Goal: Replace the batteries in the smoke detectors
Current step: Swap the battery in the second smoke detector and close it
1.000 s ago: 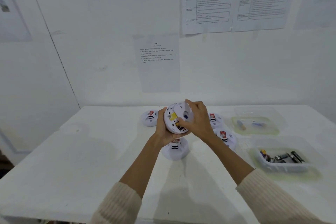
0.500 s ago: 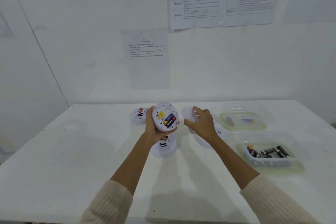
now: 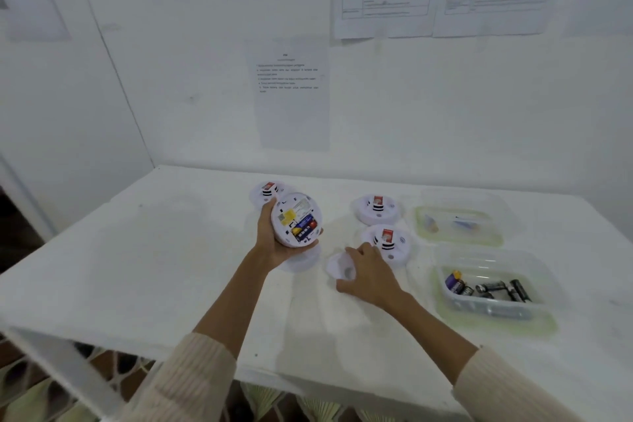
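Now, my left hand [image 3: 274, 245]: raised above the tabletop [image 3: 171, 267], fingers [image 3: 310, 244] clenched round the rim of an opened smoke detector [image 3: 297, 219].
Held detector: tilted, its back turned up towards me; a yellow label and the fitted batteries [image 3: 305, 229] show in its compartment.
My right hand [image 3: 370, 276]: down at the tabletop, fingers [image 3: 358, 252] and thumb curved round the white cover [image 3: 337, 265], grasping it by its edges.
Cover: low against the tabletop, between my two hands; I cannot tell whether it lies flat.
Detector under my left hand [image 3: 306, 260]: on the tabletop, mostly hidden by the held one.
Far-left detector [image 3: 269, 191]: on the tabletop just behind the held one, red label up.
Right-side detectors: one further back [image 3: 376, 211], one nearer [image 3: 390, 243], the nearer just beside my right fingers.
Near tub [image 3: 493, 311]: clear plastic, at the right, holding loose batteries [image 3: 486, 287], mostly dark, one purple and yellow.
Far tub [image 3: 459, 242]: clear, behind the near tub; the few small things in it are too blurred to name.
Wall: white, with printed sheets [image 3: 291, 92] stuck above the tabletop.
Sleeves: cream knit on both my forearms.
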